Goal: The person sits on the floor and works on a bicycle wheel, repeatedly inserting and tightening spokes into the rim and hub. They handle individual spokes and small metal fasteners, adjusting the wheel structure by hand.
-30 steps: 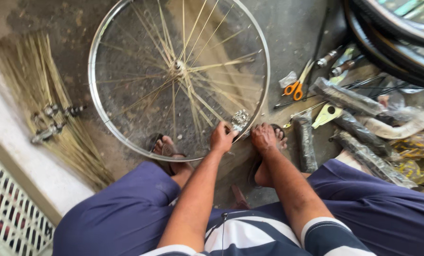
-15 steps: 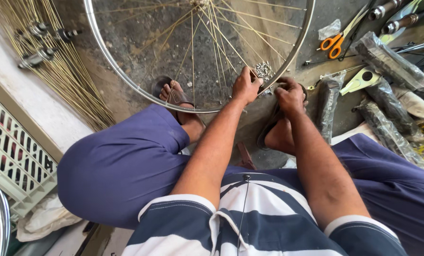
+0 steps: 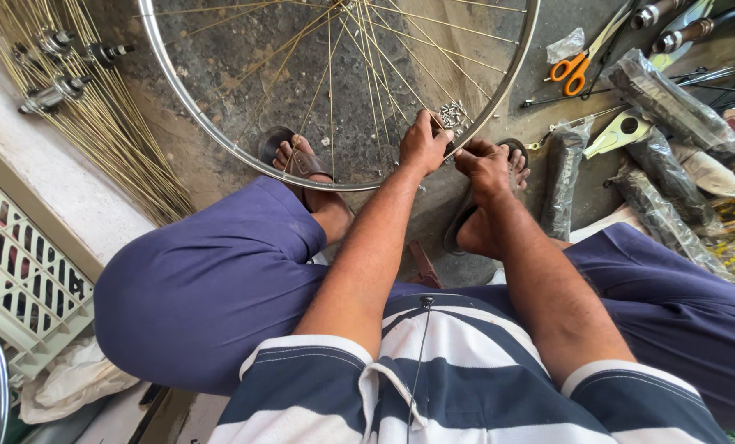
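I sit on the rough grey concrete floor (image 3: 219, 156) with the silver metal bicycle wheel rim (image 3: 509, 89) lying flat in front of me, its near edge caught between my two sandalled feet. Both my hands work at that near edge, close together but not touching. My left hand (image 3: 423, 146) is pinched shut on the rim and a thin brass-coloured spoke (image 3: 400, 74) where it meets the rim. My right hand (image 3: 484, 164) is curled just outside the rim, fingertips closed on something too small to make out.

A small heap of shiny metal spoke nipples (image 3: 453, 113) lies on the floor just inside the rim, beside my left hand.

I judge the rim stiff and light, easy to turn by its edge; the spokes are springy and bend if pulled sideways, so I would hold them near the rim end. The nipples look tiny and slippery, a fingertip job.

A loose bundle of brass-coloured spokes (image 3: 112, 131) fans out toward the floor's left edge, and orange-handled scissors (image 3: 571, 69) lie toward its far right.
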